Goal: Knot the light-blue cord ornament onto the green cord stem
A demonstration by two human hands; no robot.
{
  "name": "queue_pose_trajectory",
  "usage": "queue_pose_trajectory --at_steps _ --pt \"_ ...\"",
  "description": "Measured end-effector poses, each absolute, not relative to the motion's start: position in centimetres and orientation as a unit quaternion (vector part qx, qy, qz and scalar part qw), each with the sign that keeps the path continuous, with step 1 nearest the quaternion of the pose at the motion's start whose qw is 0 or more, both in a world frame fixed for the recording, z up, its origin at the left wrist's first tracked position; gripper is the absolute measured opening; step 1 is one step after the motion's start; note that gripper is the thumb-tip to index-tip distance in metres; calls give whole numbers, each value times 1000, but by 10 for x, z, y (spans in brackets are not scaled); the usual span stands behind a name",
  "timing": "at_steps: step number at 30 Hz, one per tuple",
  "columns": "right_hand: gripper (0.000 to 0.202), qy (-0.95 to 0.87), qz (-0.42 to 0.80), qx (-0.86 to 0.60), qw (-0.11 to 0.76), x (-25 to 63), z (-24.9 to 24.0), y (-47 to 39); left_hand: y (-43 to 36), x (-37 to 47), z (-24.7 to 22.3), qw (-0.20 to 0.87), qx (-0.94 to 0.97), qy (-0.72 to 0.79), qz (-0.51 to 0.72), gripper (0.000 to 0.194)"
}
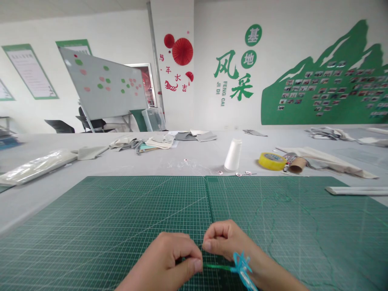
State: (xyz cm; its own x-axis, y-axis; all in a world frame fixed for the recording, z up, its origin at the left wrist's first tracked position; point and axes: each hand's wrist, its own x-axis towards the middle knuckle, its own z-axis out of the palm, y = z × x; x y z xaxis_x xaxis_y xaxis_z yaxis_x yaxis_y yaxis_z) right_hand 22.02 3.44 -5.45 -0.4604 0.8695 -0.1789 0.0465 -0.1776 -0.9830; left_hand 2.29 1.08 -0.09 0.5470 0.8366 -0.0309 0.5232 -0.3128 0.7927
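Green cutting mat point(121, 210) below; left fingers point(195, 264) pinch green strand point(217, 266) (right fingers point(208, 245) curled, hold unclear).

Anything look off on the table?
Untidy, with no obvious damage. Green thread sprawls in loose loops over the right mat, hard to spot against its green. Scraps lie crumpled along the back of the table. The cone stands upright.

Blue loops point(241, 264), green strand point(217, 266), white-gridded mat point(133, 210)
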Motion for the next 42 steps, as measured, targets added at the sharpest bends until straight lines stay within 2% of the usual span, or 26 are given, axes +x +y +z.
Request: queue_pose_trajectory --at_steps 7,18,24,35,42 --pt "23 -636 595 -393 295 230 -46 35 7 27 2 382 832 387 109 22" --pt "9 -700 466 -450 302 221 -19 20 8 29 -2 314 850 413 94 22" --pt "13 -770 306 -456 325 219 -10 9 7 29 1 269 842 460 88 23" --pt "25 -865 74 -371 329 215 -22 0 13 20 -9 240 787 538 183 25" --pt "28 -870 13 -375 320 210 -31 -1 14 17 -10 243 752 577 205 25"
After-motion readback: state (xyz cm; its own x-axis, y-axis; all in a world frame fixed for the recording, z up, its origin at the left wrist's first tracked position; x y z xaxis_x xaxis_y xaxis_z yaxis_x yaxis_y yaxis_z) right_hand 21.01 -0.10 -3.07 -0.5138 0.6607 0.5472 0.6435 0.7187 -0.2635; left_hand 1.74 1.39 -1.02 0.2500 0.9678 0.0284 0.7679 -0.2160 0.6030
